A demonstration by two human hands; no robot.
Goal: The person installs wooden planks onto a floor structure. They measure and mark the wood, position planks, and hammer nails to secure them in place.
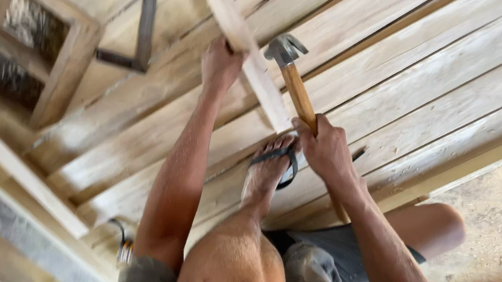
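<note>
Gripping a claw hammer with a steel head and a varnished wooden handle (297,90), the person's right hand (322,149) is wrapped in a closed fist around the lower part of the handle, the head raised and just beside the narrow pale wooden strip (253,55) that the left hand (220,64) holds. The left hand's fingers are curled shut around the near edge of the strip, pinning it down where it lies aslant across a stack of long pale wooden planks (429,78). The strip's lower end runs down between the two hands and stops just above the person's bare foot in a dark strapped sandal (270,164), which is planted on the planks directly below the hammer hand. The hammer's steel head sits to the right of the left hand, near but not touching it; whether it touches the strip cannot be told. To the left of the left hand, a dark metal carpenter's square (142,26) rests on the boards, and farther left stands a small open wooden frame (64,74). A loose short pale wooden batten (32,181) lies well to the lower left of both hands. Sawdust-covered ground (501,214) shows to the right of the right forearm, beyond the edge of the planks. The person's bent knees and dark shorts (339,247) fill the foreground below the hands.
</note>
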